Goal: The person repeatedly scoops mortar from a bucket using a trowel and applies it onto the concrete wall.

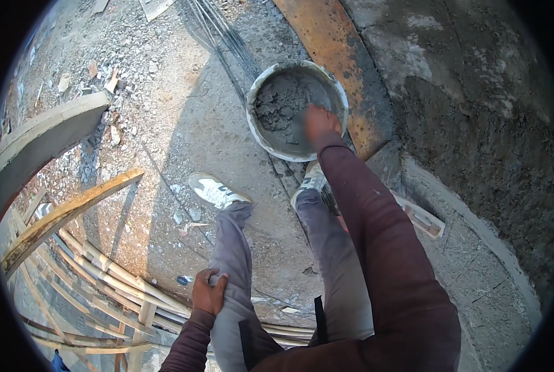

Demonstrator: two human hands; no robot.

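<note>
A round bucket point(253, 118) with a mortar-smeared white rim stands on the ground just beyond my feet. Thick wet grey mortar point(277, 105) lies inside it. My right hand point(322, 124) reaches over the right side of the rim, its fingers closed round what looks like the handle of a trowel point(298, 127). The trowel's grey blade is blurred and dips toward the mortar; the handle is hidden in my fist. My left hand point(209, 292) rests on my left trouser leg near the knee, thumb apart from the fingers, holding nothing.
Rough, freshly mortared wall point(475, 124) rises on the right, with a rusty metal sheet point(329, 43) at its foot. Thin steel rods point(221, 31) run behind the bucket. A curved concrete slab point(54, 124), a wooden plank point(72, 214) and bamboo poles point(116, 279) stand at left.
</note>
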